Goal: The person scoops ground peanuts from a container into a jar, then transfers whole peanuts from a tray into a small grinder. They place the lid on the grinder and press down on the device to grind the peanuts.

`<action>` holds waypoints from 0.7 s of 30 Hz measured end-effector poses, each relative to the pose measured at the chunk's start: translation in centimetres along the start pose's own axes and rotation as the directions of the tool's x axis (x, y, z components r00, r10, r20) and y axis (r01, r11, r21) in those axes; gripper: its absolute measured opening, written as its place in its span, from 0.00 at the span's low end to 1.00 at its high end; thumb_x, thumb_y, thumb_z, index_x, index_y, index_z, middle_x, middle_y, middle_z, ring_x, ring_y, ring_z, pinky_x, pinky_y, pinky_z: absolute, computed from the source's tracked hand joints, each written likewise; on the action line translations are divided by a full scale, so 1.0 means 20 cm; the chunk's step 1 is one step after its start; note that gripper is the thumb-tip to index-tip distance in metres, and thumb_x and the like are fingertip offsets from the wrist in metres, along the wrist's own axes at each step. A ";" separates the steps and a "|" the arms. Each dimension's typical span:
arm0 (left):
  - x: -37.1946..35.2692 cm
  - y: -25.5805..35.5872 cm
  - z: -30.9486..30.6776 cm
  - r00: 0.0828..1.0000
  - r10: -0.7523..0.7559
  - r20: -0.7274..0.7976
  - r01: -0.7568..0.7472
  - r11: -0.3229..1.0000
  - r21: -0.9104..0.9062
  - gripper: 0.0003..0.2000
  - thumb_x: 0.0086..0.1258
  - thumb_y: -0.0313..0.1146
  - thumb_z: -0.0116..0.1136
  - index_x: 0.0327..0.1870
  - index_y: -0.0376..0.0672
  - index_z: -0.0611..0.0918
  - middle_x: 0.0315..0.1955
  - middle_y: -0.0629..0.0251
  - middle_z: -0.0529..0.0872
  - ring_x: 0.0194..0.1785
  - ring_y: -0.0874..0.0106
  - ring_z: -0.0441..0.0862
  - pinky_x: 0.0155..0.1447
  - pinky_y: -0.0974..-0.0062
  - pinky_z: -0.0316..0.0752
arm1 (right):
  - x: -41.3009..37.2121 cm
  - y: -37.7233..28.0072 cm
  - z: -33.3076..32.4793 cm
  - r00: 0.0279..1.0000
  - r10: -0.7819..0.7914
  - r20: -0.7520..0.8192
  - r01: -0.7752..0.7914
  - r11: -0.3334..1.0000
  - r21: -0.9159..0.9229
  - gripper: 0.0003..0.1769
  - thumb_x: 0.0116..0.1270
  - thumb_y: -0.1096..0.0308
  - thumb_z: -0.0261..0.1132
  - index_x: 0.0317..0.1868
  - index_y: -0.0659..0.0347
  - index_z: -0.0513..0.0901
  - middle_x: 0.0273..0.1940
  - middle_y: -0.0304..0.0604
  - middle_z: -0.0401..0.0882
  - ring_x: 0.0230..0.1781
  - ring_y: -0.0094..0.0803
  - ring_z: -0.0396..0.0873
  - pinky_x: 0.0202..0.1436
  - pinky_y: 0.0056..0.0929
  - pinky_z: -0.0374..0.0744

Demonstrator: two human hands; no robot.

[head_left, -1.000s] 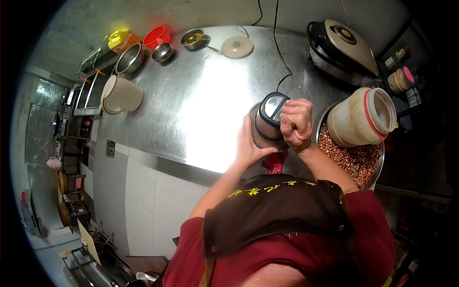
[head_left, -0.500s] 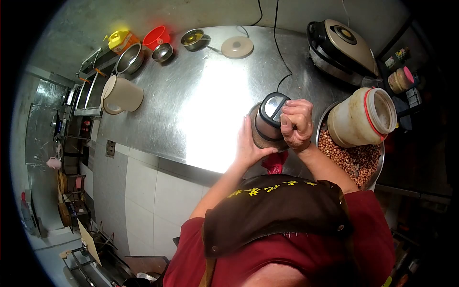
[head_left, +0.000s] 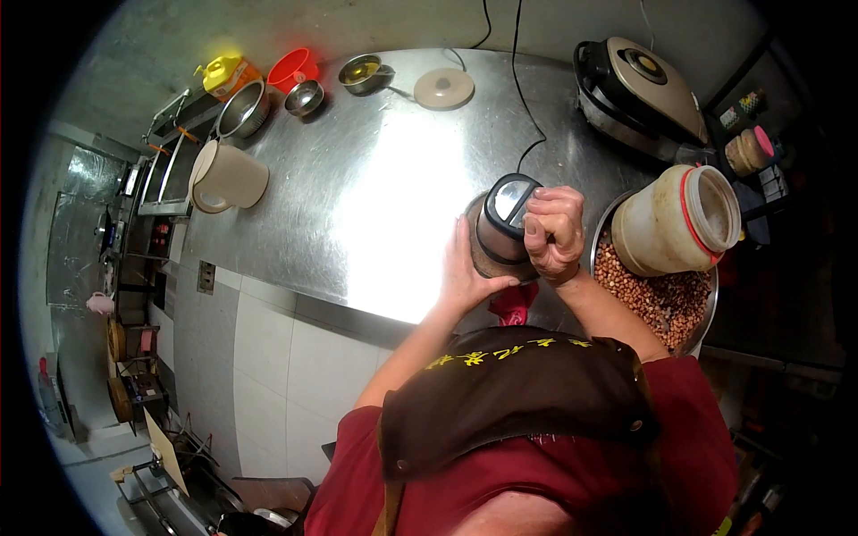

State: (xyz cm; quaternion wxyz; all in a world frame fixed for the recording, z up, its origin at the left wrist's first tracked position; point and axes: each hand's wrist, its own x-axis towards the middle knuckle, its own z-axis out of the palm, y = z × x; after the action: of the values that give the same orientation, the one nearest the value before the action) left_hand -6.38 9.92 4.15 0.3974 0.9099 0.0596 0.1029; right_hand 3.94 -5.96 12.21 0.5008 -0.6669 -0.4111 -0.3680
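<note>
Nothing has moved: the left hand (head_left: 465,271) stays flat against the grinder (head_left: 497,234), the right hand (head_left: 554,230) clenched around its top.

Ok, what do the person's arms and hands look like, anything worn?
Both the left hand and right hand are bare: no gloves, and no ring or watch shows. The forearms are uncovered; short red sleeves end above the elbows. A dark brown apron with yellow characters lies over the red shirt.

A row of yellow characters (head_left: 505,351) runs across the brown apron (head_left: 518,402), upside down from this view and too small to read. No lettering on the grinder (head_left: 502,228) can be made out.
</note>
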 end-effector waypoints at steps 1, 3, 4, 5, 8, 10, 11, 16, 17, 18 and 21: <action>0.00 0.00 0.00 1.000 0.000 0.000 0.000 1.000 0.003 0.72 0.38 0.58 0.86 0.81 0.30 0.49 0.75 0.35 0.61 0.76 0.40 0.61 0.77 0.48 0.60 | 0.00 0.00 0.00 1.000 0.001 0.001 -0.001 1.000 0.001 0.07 0.70 0.69 0.69 0.37 0.56 0.77 0.42 0.39 0.83 0.49 0.40 0.82 0.59 0.42 0.74; 0.00 0.00 0.00 1.000 -0.001 0.001 0.001 1.000 0.009 0.72 0.38 0.58 0.85 0.81 0.30 0.49 0.75 0.35 0.61 0.75 0.40 0.62 0.77 0.48 0.60 | 0.00 0.00 0.00 1.000 0.002 -0.001 -0.002 1.000 0.001 0.07 0.70 0.69 0.69 0.37 0.56 0.77 0.42 0.39 0.83 0.48 0.40 0.82 0.59 0.42 0.73; 0.00 0.00 0.00 1.000 0.000 0.001 0.000 1.000 0.006 0.72 0.38 0.58 0.85 0.81 0.30 0.49 0.75 0.35 0.61 0.76 0.40 0.62 0.77 0.48 0.60 | 0.00 0.00 0.00 1.000 0.002 -0.004 -0.002 1.000 0.001 0.07 0.70 0.69 0.69 0.37 0.56 0.77 0.42 0.39 0.83 0.48 0.40 0.82 0.59 0.42 0.73; 0.00 0.00 0.00 1.000 0.001 0.001 -0.001 1.000 0.003 0.72 0.38 0.59 0.85 0.81 0.30 0.49 0.75 0.35 0.61 0.76 0.40 0.61 0.77 0.48 0.60 | 0.00 0.00 0.00 1.000 0.001 -0.006 -0.001 1.000 0.000 0.07 0.70 0.69 0.69 0.37 0.56 0.77 0.42 0.39 0.83 0.48 0.40 0.82 0.59 0.42 0.73; 0.00 -0.01 0.00 1.000 0.008 -0.001 -0.008 1.000 0.000 0.72 0.38 0.59 0.85 0.81 0.30 0.49 0.75 0.35 0.60 0.76 0.40 0.61 0.77 0.48 0.60 | 0.00 0.00 0.00 1.000 0.006 -0.011 -0.006 1.000 0.001 0.07 0.69 0.69 0.69 0.37 0.56 0.77 0.42 0.39 0.83 0.48 0.40 0.82 0.59 0.42 0.73; 0.00 -0.01 0.01 1.000 0.008 -0.001 -0.008 1.000 -0.006 0.73 0.38 0.59 0.85 0.81 0.30 0.49 0.75 0.34 0.60 0.77 0.40 0.61 0.77 0.48 0.60 | 0.00 0.00 0.00 1.000 -0.005 0.007 0.005 1.000 -0.010 0.07 0.71 0.69 0.68 0.37 0.57 0.77 0.43 0.42 0.83 0.49 0.43 0.81 0.57 0.45 0.76; 0.00 -0.01 0.01 1.000 0.005 -0.001 -0.005 1.000 -0.012 0.73 0.38 0.59 0.85 0.81 0.30 0.49 0.75 0.34 0.60 0.77 0.39 0.61 0.77 0.48 0.60 | 0.00 0.00 -0.01 1.000 -0.010 0.016 0.010 1.000 -0.015 0.07 0.72 0.69 0.68 0.37 0.58 0.77 0.44 0.43 0.83 0.49 0.44 0.81 0.57 0.46 0.78; 0.00 -0.01 0.00 1.000 0.003 0.003 -0.003 1.000 -0.018 0.73 0.38 0.59 0.85 0.81 0.30 0.49 0.76 0.34 0.60 0.77 0.39 0.61 0.77 0.48 0.60 | 0.00 0.00 -0.01 1.000 -0.014 0.022 0.014 1.000 -0.017 0.07 0.73 0.68 0.68 0.38 0.58 0.78 0.44 0.43 0.83 0.49 0.44 0.81 0.56 0.46 0.78; 0.00 -0.01 0.01 1.000 0.003 0.001 -0.003 1.000 -0.015 0.72 0.38 0.59 0.85 0.81 0.30 0.50 0.76 0.34 0.60 0.77 0.39 0.60 0.78 0.48 0.60 | 0.00 0.00 -0.01 1.000 -0.013 0.024 0.014 1.000 -0.018 0.07 0.73 0.68 0.68 0.38 0.58 0.78 0.44 0.43 0.83 0.49 0.44 0.81 0.56 0.46 0.78; 0.00 -0.02 0.01 1.000 0.004 0.000 -0.004 1.000 -0.013 0.72 0.38 0.59 0.85 0.81 0.30 0.50 0.76 0.34 0.60 0.77 0.39 0.60 0.78 0.48 0.60 | 0.00 0.00 -0.01 1.000 -0.014 0.024 0.015 1.000 -0.017 0.07 0.73 0.68 0.68 0.38 0.58 0.78 0.44 0.43 0.83 0.49 0.44 0.81 0.57 0.46 0.78; 0.00 -0.02 0.01 1.000 0.005 -0.002 -0.005 1.000 -0.007 0.73 0.38 0.59 0.85 0.81 0.30 0.49 0.76 0.34 0.60 0.77 0.39 0.60 0.78 0.48 0.60 | 0.00 -0.01 -0.01 1.000 -0.014 0.025 0.015 1.000 -0.015 0.07 0.73 0.68 0.67 0.38 0.58 0.78 0.44 0.43 0.83 0.49 0.44 0.81 0.57 0.46 0.78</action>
State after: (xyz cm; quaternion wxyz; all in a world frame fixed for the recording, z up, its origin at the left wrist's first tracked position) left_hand -6.30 9.99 3.74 0.4003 0.9085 0.0575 0.1052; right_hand 3.83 -6.15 12.33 0.4878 -0.6722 -0.4193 -0.3666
